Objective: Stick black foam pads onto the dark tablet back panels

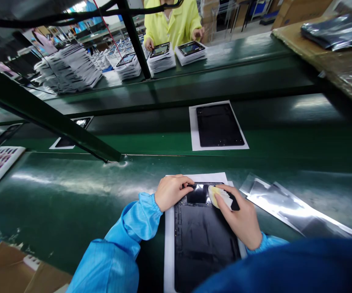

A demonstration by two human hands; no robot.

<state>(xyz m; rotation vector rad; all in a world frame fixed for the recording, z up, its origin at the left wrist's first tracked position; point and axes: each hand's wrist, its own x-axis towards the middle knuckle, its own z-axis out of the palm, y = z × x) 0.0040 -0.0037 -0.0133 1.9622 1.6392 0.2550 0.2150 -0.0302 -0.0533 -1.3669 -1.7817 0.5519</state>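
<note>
A black tablet housing lies on white sheets in front of me, with a glossy dark rectangle near its top edge. My left hand rests at the housing's upper left corner. Its thumb and forefinger come together beside the glossy rectangle, and whatever is between them is too small to make out. In my right hand is a small yellow-white pad, gripped between thumb and fingers. The pad touches the right end of the glossy rectangle.
Clear plastic films lie to the right. Beyond the bench edge, a conveyor carries another black housing on white paper. A green post slants across the left. A co-worker in yellow handles stacked panels opposite.
</note>
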